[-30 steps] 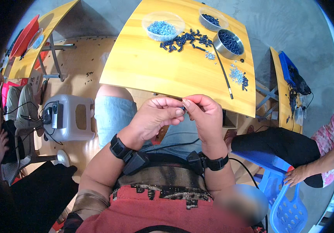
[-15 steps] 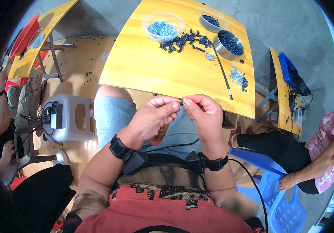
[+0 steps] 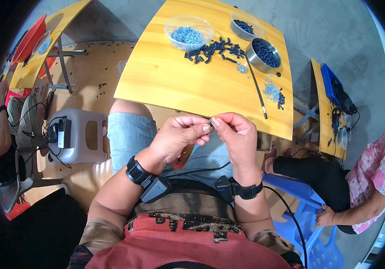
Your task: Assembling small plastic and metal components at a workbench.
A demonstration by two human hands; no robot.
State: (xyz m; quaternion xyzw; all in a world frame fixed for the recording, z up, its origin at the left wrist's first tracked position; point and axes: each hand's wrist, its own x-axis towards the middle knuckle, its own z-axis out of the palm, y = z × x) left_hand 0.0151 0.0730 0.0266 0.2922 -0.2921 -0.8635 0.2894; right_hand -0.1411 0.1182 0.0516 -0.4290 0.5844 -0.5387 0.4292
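Note:
My left hand [image 3: 178,138] and my right hand [image 3: 236,135] meet fingertip to fingertip just off the table's near edge. Both are closed in a pinch on a small dark piece [image 3: 210,123], mostly hidden by the fingers, so its kind cannot be made out. On the yellow wooden table [image 3: 170,80] a clear tub [image 3: 171,33] holds small light-blue pieces. To its right lies a loose heap of short black cylindrical parts [image 3: 208,50]. Another clear tub [image 3: 260,29] and a steel bowl [image 3: 251,58] contain more black parts.
A thin black rod [image 3: 257,87] lies near small pale pieces [image 3: 271,91] on the right. A grey stool [image 3: 78,134] bearing black devices stands left. To the right, a seated person [image 3: 374,179] rests a hand by a blue plastic chair [image 3: 306,210]. Side tables flank mine.
My hands stay pinched together in nearly the same place, with only slight finger movement. The seated person at right has shifted, and that hand has moved slightly left on the chair.

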